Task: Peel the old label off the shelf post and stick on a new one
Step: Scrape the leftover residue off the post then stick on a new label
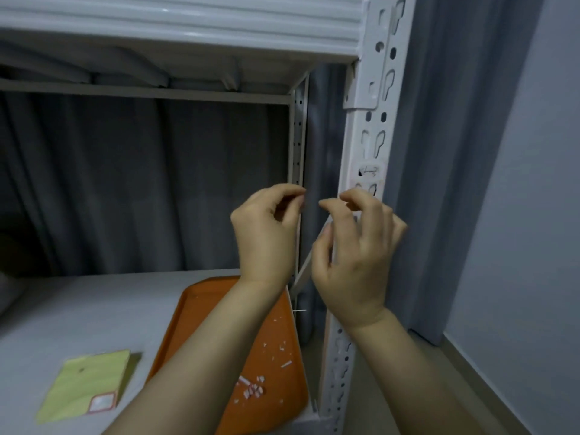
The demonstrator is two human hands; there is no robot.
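Head view: both hands raised in front of the white shelf post (365,146), at about mid-height. Left hand (266,233) sits just left of the post, thumb and forefinger pinched together; whether a scrap is between them is too small to tell. Right hand (354,255) is against the post, fingers curled, thumb and forefinger tips close but not clearly closed on anything. The two hands are near each other, not touching.

Old label (370,172) is on the post just above the right hand's fingers. It looks torn and partly stripped, with pale residue and a few dark marks left. Judged: the peeling step is in hand, not finished.

Below, on the shelf (78,309): an orange tray (201,324) holding a scatter of small white and red scraps (252,389), likely peeled bits. Left of the tray lies a yellow sheet (84,384) with one red-bordered new label (101,403) at its corner. It lies well apart from both hands.

Next move, as judged: drop any pinched scrap into the tray, then pick at the remaining edge on the post with a fingernail. Residue is thin and may come away in flakes, so small pinches are called for. Only once the post face is clean does the new label come off its sheet.
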